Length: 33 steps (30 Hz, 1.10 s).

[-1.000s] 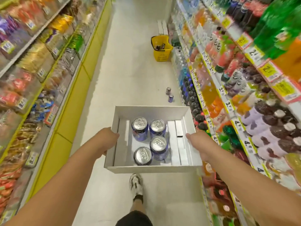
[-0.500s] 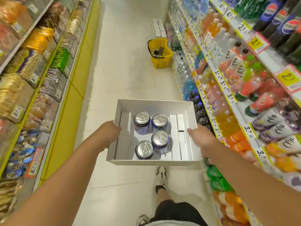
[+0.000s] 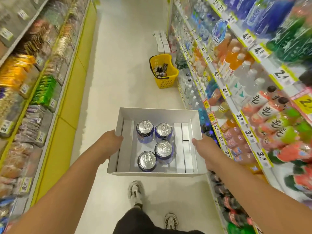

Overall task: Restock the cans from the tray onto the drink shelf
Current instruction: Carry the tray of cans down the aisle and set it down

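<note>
I carry a white cardboard tray (image 3: 158, 114) in front of me at waist height. Several blue cans with silver tops (image 3: 163, 149) stand upright in its middle. My left hand (image 3: 108, 146) grips the tray's left wall and my right hand (image 3: 205, 152) grips its right wall. The drink shelf (image 3: 236, 115) runs along my right side, packed with bottles behind yellow price tags. Dark cans or bottles sit low on that shelf just beyond the tray's right corner.
A yellow shopping basket (image 3: 164, 71) holding a few cans stands on the floor ahead by the drink shelf. White boxes (image 3: 162, 42) are stacked on the floor behind it. Snack shelves (image 3: 33, 81) with a yellow base line the left of the aisle.
I have walked forward along the aisle with the tray held the same way. The yellow basket is closer, and the two loose cans on the floor have passed out of view.
</note>
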Available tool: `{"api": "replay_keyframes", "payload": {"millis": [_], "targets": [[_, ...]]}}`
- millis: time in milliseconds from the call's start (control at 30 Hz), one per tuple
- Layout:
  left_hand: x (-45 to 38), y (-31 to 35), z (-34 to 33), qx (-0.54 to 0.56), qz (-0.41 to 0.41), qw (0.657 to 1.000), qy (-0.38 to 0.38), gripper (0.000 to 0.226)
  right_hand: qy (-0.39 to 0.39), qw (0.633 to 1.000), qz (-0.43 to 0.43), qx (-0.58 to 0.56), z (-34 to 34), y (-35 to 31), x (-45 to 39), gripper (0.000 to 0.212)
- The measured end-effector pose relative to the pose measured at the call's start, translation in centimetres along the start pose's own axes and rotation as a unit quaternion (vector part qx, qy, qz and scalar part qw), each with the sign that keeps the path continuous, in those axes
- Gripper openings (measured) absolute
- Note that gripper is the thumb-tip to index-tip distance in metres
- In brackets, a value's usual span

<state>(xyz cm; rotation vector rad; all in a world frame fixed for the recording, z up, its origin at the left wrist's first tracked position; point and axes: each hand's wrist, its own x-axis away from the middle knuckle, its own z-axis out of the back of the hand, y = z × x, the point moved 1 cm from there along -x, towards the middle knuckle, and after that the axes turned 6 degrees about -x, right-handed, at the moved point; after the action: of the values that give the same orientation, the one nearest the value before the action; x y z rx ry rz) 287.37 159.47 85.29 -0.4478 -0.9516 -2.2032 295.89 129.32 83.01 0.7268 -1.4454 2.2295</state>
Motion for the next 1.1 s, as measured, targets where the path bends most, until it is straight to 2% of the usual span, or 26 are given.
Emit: {"api": "replay_keyframes", "payload": {"millis": [200,367,500,600,833,1100], "targets": [[-13.5,5.1,4.7,-0.047,-0.026,0.998,-0.028,0.029,0.031,0.999,0.0,-0.044,-4.1,-7.0,-8.3,0.044],[-24.0,10.7,9.0,-0.084,-0.063,0.992,-0.072,0.028,0.07,0.992,-0.033,-0.104,-7.1,-12.9,-13.9,0.037],[-31.4,15.7,10.8,-0.113,-0.08,0.986,-0.095,0.024,0.088,0.983,-0.065,-0.145,-7.9,-16.3,-18.5,0.043],[-36.7,19.2,10.7,-0.127,-0.096,0.98,-0.118,0.027,0.112,0.976,-0.092,-0.163,-8.0,-18.3,-22.7,0.046],[-48.3,27.1,8.8,-0.137,-0.131,0.969,-0.16,0.027,0.163,0.97,-0.088,-0.157,-7.6,-21.7,-32.3,0.042],[-61.0,35.3,6.0,-0.22,-0.177,0.937,-0.207,0.024,0.23,0.931,-0.125,-0.255,-9.5,-24.0,-41.5,0.039]]}}
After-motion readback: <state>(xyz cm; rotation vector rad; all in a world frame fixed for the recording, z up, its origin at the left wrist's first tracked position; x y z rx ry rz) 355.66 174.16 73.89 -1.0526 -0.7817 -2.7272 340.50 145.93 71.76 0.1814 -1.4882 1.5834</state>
